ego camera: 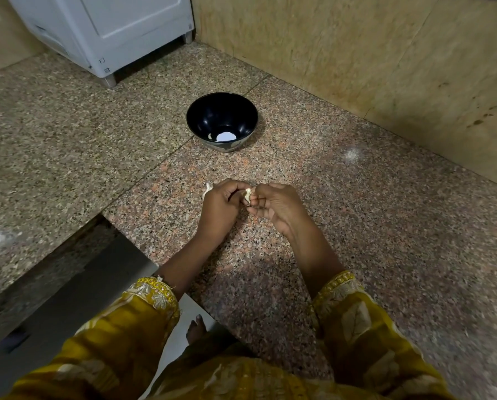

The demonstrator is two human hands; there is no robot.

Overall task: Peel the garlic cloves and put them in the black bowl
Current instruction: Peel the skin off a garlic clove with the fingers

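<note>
The black bowl [222,121] stands on the speckled granite counter [357,212], beyond my hands. One small pale peeled clove [210,136] lies at its bottom beside a bright light reflection. My left hand [219,206] and my right hand [273,206] meet over the counter and both pinch a garlic clove [247,196] between their fingertips; a strip of its skin hangs down. More garlic [207,188] lies on the counter just behind my left hand, partly hidden.
A white appliance [111,30] stands at the back left on short feet. A beige stone wall [357,53] bounds the counter on the right and rear. At the lower left the counter edge drops to a floor.
</note>
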